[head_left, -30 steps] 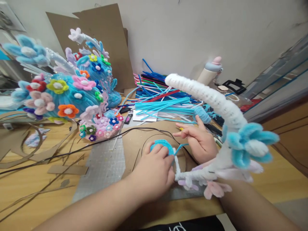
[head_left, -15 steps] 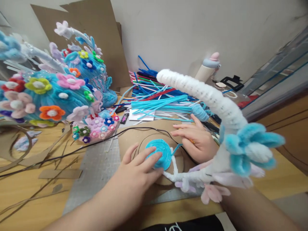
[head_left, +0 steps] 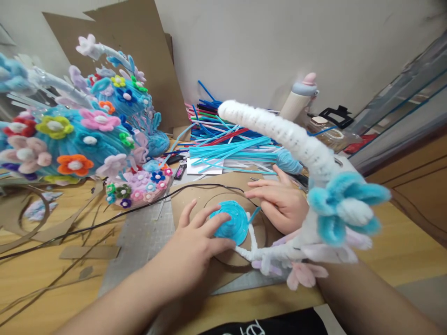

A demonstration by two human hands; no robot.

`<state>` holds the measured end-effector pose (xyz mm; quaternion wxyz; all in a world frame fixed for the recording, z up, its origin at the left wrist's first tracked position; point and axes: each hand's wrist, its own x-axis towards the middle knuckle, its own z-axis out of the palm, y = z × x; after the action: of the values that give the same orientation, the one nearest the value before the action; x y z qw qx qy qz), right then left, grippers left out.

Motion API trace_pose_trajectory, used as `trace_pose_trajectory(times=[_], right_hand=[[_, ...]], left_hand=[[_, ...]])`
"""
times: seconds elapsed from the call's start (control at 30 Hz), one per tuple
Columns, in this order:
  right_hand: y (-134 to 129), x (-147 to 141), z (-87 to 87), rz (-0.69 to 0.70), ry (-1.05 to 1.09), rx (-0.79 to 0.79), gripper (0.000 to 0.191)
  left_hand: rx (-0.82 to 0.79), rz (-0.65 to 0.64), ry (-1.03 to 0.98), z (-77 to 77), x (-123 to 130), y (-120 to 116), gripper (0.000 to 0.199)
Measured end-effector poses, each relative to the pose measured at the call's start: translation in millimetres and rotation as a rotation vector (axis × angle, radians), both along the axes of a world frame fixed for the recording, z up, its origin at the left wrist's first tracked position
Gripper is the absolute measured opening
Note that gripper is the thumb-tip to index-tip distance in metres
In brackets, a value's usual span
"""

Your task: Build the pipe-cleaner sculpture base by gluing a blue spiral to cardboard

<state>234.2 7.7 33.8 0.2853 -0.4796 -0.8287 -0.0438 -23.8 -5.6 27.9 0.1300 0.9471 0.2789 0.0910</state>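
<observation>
here, left hand (head_left: 199, 237) spread on blue coil (head_left: 232, 223) | right hand (head_left: 284, 200) half-open, grip unclear

- A cream bottle (head_left: 294, 105) with a blue-and-pink top, near the wall (head_left: 226, 42)
- A black claw clip (head_left: 337, 116) near a beaded loop (head_left: 334, 134)
- Tall brown cardboard (head_left: 131, 56), upright behind flower-covered blue pieces (head_left: 75, 139)
- A thin black cable (head_left: 115, 216)
- Cardboard offcuts (head_left: 89, 252) on the wooden tabletop (head_left: 21, 284)
- Black fabric (head_left: 293, 323) with white lettering, at the bottom edge
</observation>
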Motion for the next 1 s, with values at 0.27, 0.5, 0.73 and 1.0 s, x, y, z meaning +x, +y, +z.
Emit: trace_pose_trajectory(times=[0.27, 0.5, 0.73, 1.0], right_hand=[[3, 9, -7.6, 0.102, 0.033, -0.013, 0.028], [4, 13, -8.4, 0.144, 0.007, -0.004, 0.028], [4, 13, -7.6, 0.146, -0.004, -0.006, 0.027], [3, 8, -4.9, 0.113, -0.017, -0.039, 0.026]], left_hand=[[-0.039, 0.009, -0.141, -4.2, 0, 5, 0.054], [-0.185, 0.32, -0.34, 2.8, -11, 28, 0.007], [-0.212, 0.29, -0.234, -6.3, 1, 19, 0.018], [-0.209, 0.473, -0.281, -20.8, 19, 2, 0.008]])
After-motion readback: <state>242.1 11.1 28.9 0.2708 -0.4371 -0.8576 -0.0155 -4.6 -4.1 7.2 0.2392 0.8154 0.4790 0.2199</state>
